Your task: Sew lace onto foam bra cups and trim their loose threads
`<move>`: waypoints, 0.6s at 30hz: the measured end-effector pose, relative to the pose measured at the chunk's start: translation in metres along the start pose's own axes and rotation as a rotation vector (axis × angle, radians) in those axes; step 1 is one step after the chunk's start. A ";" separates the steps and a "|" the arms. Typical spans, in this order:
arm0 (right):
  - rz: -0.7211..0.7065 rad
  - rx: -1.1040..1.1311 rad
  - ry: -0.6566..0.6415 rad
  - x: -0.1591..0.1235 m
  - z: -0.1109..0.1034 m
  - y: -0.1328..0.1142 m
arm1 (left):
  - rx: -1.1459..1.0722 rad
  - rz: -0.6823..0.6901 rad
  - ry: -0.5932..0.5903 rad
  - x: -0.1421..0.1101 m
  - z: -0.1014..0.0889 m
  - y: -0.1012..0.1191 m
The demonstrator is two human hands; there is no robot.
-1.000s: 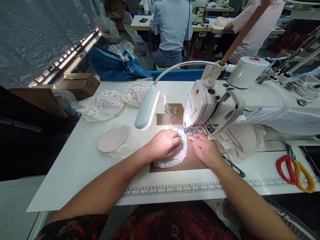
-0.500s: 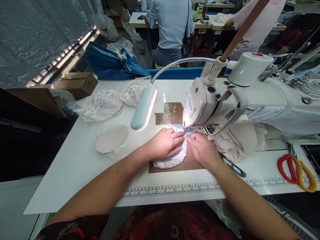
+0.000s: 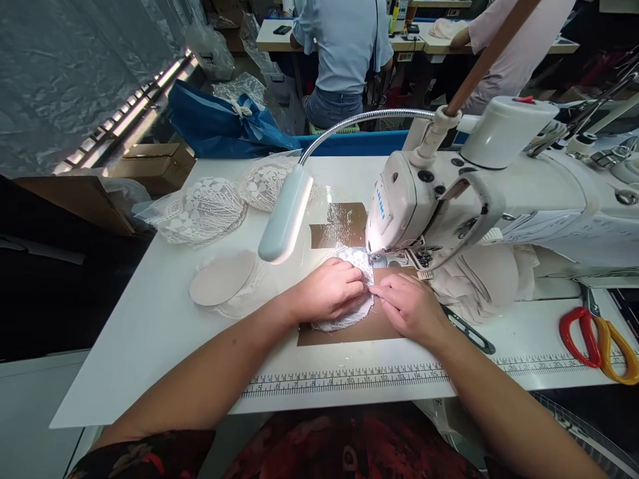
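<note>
A round white lace piece lies at the sewing machine's needle area, its far part by the presser foot. My left hand rests on top of the piece with its fingers curled and pressed into it. From the other side, my right hand has its fingers closed at the piece's right edge; the fingertips meet those of the left hand there. Exactly how the edge sits between the right fingers is hidden. A brown plate lies underneath the piece and both hands.
The machine head stands right of the hands, a lamp hangs left. Lace cups, a beige oval pad, stacked fabric pieces, a dark slotted tool and scissors lie around. Two people work beyond.
The lace piece has moved away from me and turned under the needle area. My left fingers have curled in more, and my right hand has shifted slightly toward me and right.
</note>
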State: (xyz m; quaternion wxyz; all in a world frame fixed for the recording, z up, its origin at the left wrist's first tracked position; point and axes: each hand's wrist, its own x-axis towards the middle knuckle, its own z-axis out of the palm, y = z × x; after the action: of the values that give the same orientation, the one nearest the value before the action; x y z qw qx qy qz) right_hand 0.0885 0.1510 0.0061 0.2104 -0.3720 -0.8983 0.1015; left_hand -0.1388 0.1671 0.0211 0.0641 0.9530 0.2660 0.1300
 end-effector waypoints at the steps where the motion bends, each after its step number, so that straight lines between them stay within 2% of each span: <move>1: 0.010 0.007 0.002 0.000 0.000 0.000 | 0.004 -0.001 -0.001 0.000 -0.001 0.000; 8: 0.074 -0.130 -0.019 0.005 0.001 0.000 | -0.047 0.001 0.015 -0.001 0.001 0.000; 13: 0.028 -0.257 0.014 0.007 0.004 -0.002 | -0.061 -0.088 0.016 -0.001 0.004 0.003; 18: 0.049 -0.303 0.002 0.006 0.008 -0.002 | -0.044 -0.131 -0.013 0.000 0.002 0.005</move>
State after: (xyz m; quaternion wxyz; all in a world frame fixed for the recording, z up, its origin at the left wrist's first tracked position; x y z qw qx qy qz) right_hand 0.0792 0.1538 0.0015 0.1505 -0.4216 -0.8937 -0.0304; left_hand -0.1356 0.1632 0.0202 0.0951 0.9328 0.3243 0.1253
